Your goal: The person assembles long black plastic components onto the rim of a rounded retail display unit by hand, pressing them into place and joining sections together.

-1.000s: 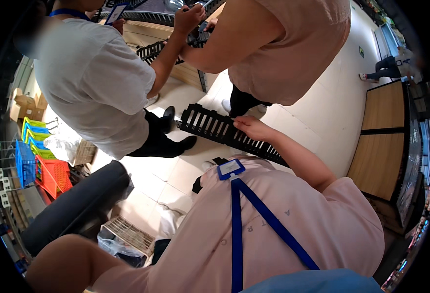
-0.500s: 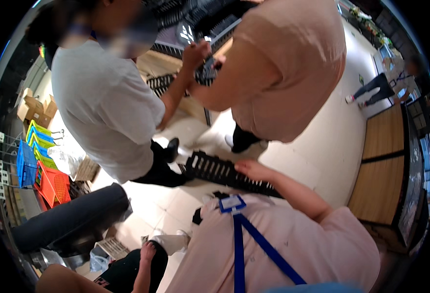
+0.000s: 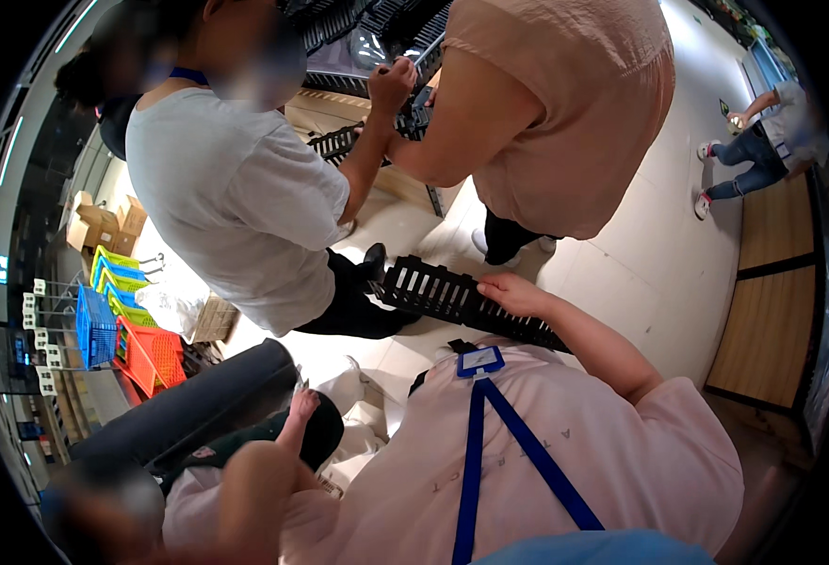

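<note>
My right hand (image 3: 516, 294) grips the upper edge of a long black slotted plastic panel (image 3: 466, 303), with the thumb on its face. The panel slants in front of my pink shirt (image 3: 537, 433), and its right end passes below my forearm. My left hand does not show. On my chest lies a blue lanyard with a badge (image 3: 479, 362). Ahead, a person in a white shirt (image 3: 235, 188) and a person in a pink top (image 3: 584, 141) stand close together. Their hands (image 3: 396, 83) meet over another black slotted panel (image 3: 337, 143).
Black slotted pieces (image 3: 330, 26) lie on a display stand at the top. Coloured shopping baskets (image 3: 97, 327) and cardboard boxes (image 3: 94, 224) stand left, beyond a thick dark padded roll (image 3: 217, 391). Another person's hand (image 3: 305, 405) shows lower left. Wooden cabinets (image 3: 774, 315) line the right.
My view has shifted, so most things sit farther right and higher. The person at the far right has moved and turned. A blurred head now shows lower left. My right hand keeps its grip.
</note>
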A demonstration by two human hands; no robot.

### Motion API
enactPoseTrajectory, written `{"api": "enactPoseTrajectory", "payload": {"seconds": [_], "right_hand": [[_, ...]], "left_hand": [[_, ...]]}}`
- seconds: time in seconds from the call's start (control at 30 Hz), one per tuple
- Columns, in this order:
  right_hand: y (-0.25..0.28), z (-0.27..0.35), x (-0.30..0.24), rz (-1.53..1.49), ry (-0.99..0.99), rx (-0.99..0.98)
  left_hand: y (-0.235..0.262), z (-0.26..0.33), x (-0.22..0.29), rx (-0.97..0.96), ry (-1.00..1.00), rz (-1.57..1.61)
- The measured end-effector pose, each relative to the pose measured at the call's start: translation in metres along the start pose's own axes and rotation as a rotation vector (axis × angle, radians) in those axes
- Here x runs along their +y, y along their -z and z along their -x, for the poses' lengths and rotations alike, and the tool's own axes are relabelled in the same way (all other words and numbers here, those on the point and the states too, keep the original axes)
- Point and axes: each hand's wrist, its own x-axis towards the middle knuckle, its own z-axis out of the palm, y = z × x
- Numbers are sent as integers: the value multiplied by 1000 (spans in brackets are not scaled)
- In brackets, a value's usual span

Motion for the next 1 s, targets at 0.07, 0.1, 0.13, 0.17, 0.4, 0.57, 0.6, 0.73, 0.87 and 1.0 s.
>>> {"api": "enactPoseTrajectory", "payload": {"seconds": [0.07,0.1,0.13,0.17,0.4,0.57,0.6,0.73,0.87,1.0], "right_hand": [[-2,-4,-7,24,43,-9],[-3,-7,-11,28,80,-13],[3,-3,1,25,69,46],[1,-3,4,26,79,59],[-7,-7,15,164,112,127],[-6,-14,8,160,77,143],[-7,-17,11,154,100,156],[0,-20,-17,100,47,114],[-2,-23,-18,58,73,131],[-1,-26,-20,52,59,127]], "left_hand": [[36,39,-4,42,133,-168],[54,65,-11,80,283,-331],[85,105,-39,127,517,-438],[111,144,-53,170,760,-564],[129,268,-82,825,1496,-471],[124,305,-81,796,1586,-554],[121,306,-83,821,1629,-515],[127,313,-89,697,1811,-248],[123,316,-95,693,1842,-195],[127,318,-100,652,1851,-221]]}}
